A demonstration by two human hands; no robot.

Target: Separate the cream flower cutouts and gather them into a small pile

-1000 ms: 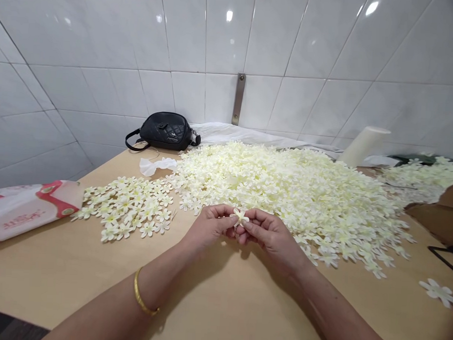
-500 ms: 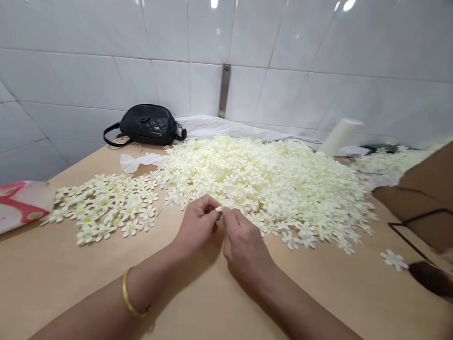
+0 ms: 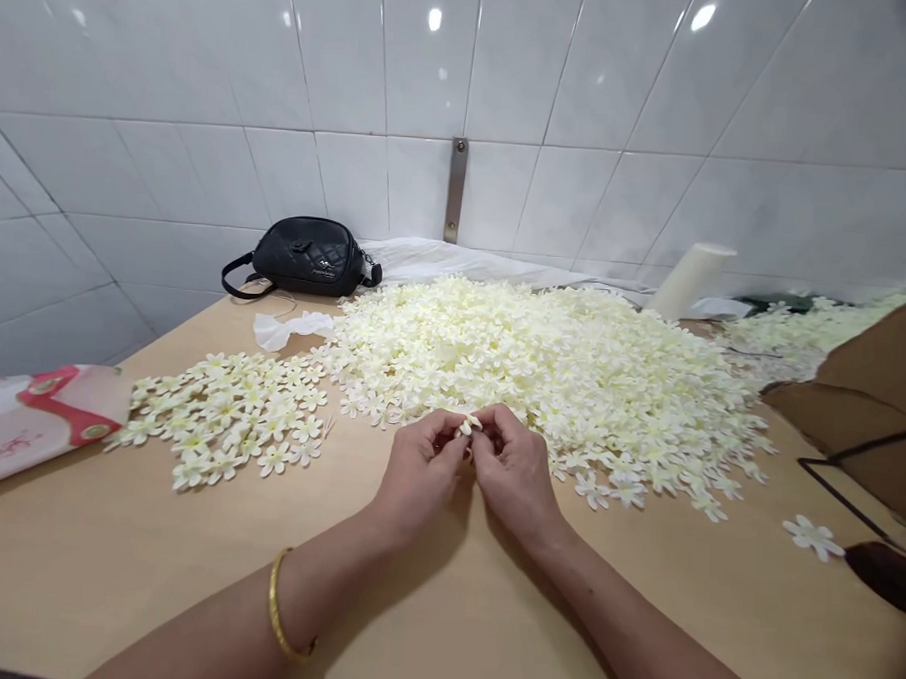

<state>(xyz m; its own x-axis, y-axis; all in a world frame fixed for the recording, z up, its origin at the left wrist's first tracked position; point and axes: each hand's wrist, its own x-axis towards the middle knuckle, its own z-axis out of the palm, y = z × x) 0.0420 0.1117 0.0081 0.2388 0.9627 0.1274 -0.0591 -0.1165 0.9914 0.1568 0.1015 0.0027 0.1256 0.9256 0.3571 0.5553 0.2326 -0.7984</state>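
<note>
A small white artificial flower (image 3: 468, 424) is pinched at the fingertips where my two hands meet. My left hand (image 3: 424, 470), with a gold bangle on its wrist, closes thumb and fingers on one side of it. From the other side my right hand (image 3: 516, 474) grips it too, its fingers curled. The undersides of the fingers and most of the blossom's base are hidden. Just beyond the hands lies a big heap of pale yellow-white artificial flowers (image 3: 542, 353). A smaller, flatter group of such flowers (image 3: 228, 415) is spread to the left.
A black quilted bag (image 3: 306, 256) sits by the tiled wall, near a crumpled white scrap (image 3: 292, 329). At the left edge lies a red-and-white plastic bag (image 3: 51, 422). To the right are a white cone (image 3: 690, 280), a brown cardboard piece (image 3: 863, 387) and a single flower (image 3: 813, 536).
My right hand has turned so its fingers curl in toward the left, and more of the small flower shows between the fingertips. The view has shifted slightly.
</note>
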